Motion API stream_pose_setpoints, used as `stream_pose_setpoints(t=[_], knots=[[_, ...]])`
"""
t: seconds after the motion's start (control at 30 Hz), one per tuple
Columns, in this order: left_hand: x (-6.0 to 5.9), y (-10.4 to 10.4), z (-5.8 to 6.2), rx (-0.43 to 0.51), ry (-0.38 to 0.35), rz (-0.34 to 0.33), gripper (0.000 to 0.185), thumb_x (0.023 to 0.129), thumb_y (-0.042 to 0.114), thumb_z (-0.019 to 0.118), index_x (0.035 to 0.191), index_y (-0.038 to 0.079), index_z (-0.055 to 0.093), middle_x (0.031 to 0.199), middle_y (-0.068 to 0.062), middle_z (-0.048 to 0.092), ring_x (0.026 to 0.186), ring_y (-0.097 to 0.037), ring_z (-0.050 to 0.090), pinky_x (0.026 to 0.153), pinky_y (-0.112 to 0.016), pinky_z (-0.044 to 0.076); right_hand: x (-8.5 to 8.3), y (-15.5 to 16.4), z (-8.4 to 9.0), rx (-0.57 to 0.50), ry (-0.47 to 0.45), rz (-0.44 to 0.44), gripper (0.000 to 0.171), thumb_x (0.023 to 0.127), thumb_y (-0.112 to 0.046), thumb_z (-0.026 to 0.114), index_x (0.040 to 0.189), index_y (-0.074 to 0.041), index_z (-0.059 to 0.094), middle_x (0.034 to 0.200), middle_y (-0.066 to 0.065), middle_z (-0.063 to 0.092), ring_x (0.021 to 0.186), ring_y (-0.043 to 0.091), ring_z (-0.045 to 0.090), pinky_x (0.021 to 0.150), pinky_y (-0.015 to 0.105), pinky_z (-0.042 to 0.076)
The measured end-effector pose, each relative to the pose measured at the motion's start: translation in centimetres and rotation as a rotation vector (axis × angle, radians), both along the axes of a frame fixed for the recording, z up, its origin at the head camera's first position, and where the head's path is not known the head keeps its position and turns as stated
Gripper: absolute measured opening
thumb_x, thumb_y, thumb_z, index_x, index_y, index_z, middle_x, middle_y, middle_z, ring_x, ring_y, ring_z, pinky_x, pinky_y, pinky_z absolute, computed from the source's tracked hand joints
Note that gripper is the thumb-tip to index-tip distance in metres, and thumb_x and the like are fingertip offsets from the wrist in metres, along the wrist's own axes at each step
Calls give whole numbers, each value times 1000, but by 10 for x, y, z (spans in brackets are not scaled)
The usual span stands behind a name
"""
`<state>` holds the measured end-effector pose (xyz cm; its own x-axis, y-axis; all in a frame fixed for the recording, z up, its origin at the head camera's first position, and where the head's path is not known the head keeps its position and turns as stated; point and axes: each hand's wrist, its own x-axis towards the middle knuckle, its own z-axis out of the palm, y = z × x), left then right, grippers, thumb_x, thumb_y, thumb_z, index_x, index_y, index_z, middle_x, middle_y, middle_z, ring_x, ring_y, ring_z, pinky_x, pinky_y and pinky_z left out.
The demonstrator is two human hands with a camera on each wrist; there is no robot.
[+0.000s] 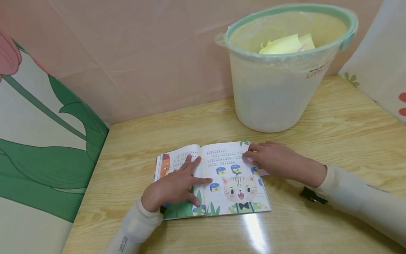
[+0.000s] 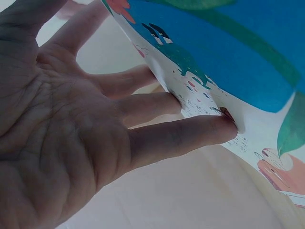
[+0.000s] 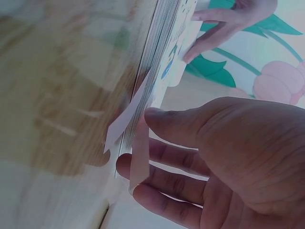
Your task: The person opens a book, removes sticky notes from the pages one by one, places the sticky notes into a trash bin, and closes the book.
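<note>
Two hands: both are laid on an open picture book (image 1: pixel 222 180) at the table's (image 1: pixel 333 134) middle.
Left hand (image 1: pixel 172 187): pressed flat on the left page, fingers spread wide.
Right hand (image 1: pixel 276 158): at the book's 2 o'clock corner, page edges pinched between thumb and fingers.
Bin (image 1: pixel 279 77): stood at 12 o'clock from the book, yellow paper (image 1: pixel 285 44) held inside.

Both arms wear long cream sleeves (image 1: pixel 358 197) with ribbed cuffs that end at the wrists. The left sleeve (image 1: pixel 133 225), at the lower left of the frame, carries small dark lettering near its cuff. A black strap (image 1: pixel 312 196) shows under the right wrist, at the lower right.
</note>
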<state>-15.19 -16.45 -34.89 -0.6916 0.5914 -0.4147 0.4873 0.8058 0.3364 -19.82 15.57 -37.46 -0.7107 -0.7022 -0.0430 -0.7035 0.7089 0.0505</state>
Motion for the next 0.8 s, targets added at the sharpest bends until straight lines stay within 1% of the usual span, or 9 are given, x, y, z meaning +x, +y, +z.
stream_pose_setpoints(t=[0.13, 0.3, 0.47, 0.63, 0.7, 0.8], knots=[[0, 0, 0, 0, 5, -2, 68, 79, 45, 77, 143, 41, 52, 170, -9, 2, 155, -37, -7, 102, -48, 50, 0, 0, 0, 1, 13, 3, 30, 91, -18, 73, 120, -21, 70, 114, 5, 68, 95, 27, 69, 83, 46, 58], [0, 0, 0, -2, 7, -6, 68, 79, 44, 77, 142, 41, 53, 169, -10, 3, 155, -38, -6, 101, -48, 50, 0, 0, 0, 8, 10, 2, 31, 90, -17, 74, 120, -21, 70, 114, 5, 68, 94, 27, 68, 84, 46, 57], [0, -1, 0, -5, 7, -4, 68, 79, 45, 77, 142, 42, 52, 169, -10, 2, 155, -37, -6, 101, -47, 51, 1, -1, 2, 23, 3, 6, 40, 83, -14, 80, 121, -21, 69, 116, 7, 68, 96, 28, 68, 85, 48, 57], [0, -1, 0, -4, 12, -7, 68, 79, 45, 77, 142, 42, 52, 169, -10, 3, 155, -38, -6, 101, -48, 51, 0, -2, 2, 35, 8, 6, 47, 78, -17, 84, 122, -20, 68, 117, 7, 68, 97, 30, 68, 86, 49, 56], [0, -1, -1, -5, 15, -7, 68, 79, 45, 77, 142, 42, 52, 169, -10, 3, 155, -38, -6, 102, -48, 50, 0, -1, 2, 35, 25, 11, 47, 77, -19, 85, 121, -20, 68, 114, 7, 68, 96, 29, 68, 85, 48, 56], [0, 0, -1, -6, 13, -4, 68, 79, 45, 77, 142, 42, 52, 170, -9, 2, 155, -37, -6, 101, -49, 50, 1, 0, 2, 35, 51, 20, 42, 78, -18, 85, 116, -18, 69, 110, 7, 69, 92, 28, 68, 83, 46, 56]])
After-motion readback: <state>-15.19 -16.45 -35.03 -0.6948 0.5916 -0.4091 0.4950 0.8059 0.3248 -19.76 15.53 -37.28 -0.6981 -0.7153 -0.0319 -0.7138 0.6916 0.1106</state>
